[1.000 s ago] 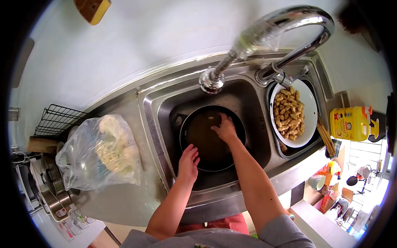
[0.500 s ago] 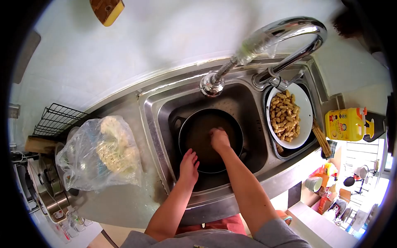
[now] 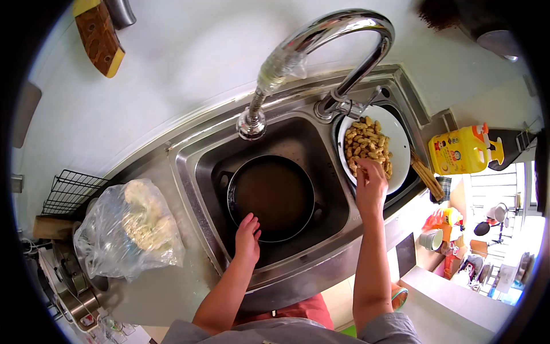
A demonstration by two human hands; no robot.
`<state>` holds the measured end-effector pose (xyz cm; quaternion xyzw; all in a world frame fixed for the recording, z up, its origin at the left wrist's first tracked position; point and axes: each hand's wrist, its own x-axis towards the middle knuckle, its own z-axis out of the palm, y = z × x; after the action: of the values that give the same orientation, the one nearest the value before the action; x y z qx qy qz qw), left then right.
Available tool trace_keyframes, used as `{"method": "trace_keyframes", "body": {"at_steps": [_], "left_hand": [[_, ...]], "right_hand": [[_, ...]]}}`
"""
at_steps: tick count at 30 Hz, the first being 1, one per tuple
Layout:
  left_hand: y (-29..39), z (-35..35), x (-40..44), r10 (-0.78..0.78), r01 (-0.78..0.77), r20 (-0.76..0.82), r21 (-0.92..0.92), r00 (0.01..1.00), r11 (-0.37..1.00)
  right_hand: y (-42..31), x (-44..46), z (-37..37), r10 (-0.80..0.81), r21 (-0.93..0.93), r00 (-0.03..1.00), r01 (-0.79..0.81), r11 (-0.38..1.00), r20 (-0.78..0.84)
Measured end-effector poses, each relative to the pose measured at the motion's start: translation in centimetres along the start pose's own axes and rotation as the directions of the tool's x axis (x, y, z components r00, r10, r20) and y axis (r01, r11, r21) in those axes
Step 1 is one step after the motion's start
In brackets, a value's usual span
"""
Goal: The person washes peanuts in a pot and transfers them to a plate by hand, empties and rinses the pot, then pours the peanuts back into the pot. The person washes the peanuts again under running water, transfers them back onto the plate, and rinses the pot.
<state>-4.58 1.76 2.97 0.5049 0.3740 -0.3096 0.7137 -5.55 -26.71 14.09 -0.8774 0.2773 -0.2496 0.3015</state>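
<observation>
A dark round pan point(image 3: 314, 215) stands in the main sink basin, holding murky brownish water point(image 3: 269, 192). At its near rim is my left hand point(image 3: 247, 236), open, fingers stretched out and nothing in it. My right hand point(image 3: 372, 186) is over the near edge of a white dish point(image 3: 398, 135) in the smaller basin. Its fingertips are drawn together at a heap of unshelled peanuts point(image 3: 366, 140); whether a peanut is between them is hidden.
A chrome faucet point(image 3: 349, 28) arches over the sink point(image 3: 338, 200). Left on the counter lies a clear plastic bag point(image 3: 100, 241) with a pale cauliflower-like vegetable point(image 3: 146, 221). Wooden chopsticks point(image 3: 427, 175) and a yellow pump bottle point(image 3: 458, 150) are at right. A wire rack point(image 3: 71, 192) stands far left.
My right hand has left the water in the pan and moved right to the peanuts. My left hand stays by the pan's rim. The view has shifted.
</observation>
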Motion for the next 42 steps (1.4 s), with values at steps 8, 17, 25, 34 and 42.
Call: {"method": "trace_keyframes", "body": {"at_steps": [8, 17, 25, 34, 42], "left_hand": [[-0.5, -0.3, -0.1, -0.031, 0.030, 0.040, 0.029, 0.999, 0.999], [-0.5, 0.1, -0.7, -0.023, 0.022, 0.017, 0.075, 1.000, 0.997], [-0.9, -1.4, -0.8, 0.030, -0.031, 0.019, 0.051, 0.999, 0.998], [-0.5, -2.1, -1.1, 0.020, -0.021, 0.037, 0.006, 0.999, 1.000], [-1.3, -3.1, -1.6, 0.046, -0.044, -0.035, 0.053, 0.998, 0.998]], "right_hand": [[4.2, -0.8, -1.8, 0.026, -0.148, 0.996, -0.039, 0.988, -0.086], [4.5, -2.0, -0.6, -0.142, -0.304, 0.979, 0.180, 0.935, 0.144], [5.5, -1.0, 1.1, -0.052, -0.387, 0.995, 0.082, 0.918, 0.087], [7.5, 2.3, 1.9, 0.181, -0.484, 0.940, -0.021, 0.875, 0.288], [3.1, 0.0, 1.4, -0.028, -0.299, 0.985, 0.079, 0.951, 0.172]]}}
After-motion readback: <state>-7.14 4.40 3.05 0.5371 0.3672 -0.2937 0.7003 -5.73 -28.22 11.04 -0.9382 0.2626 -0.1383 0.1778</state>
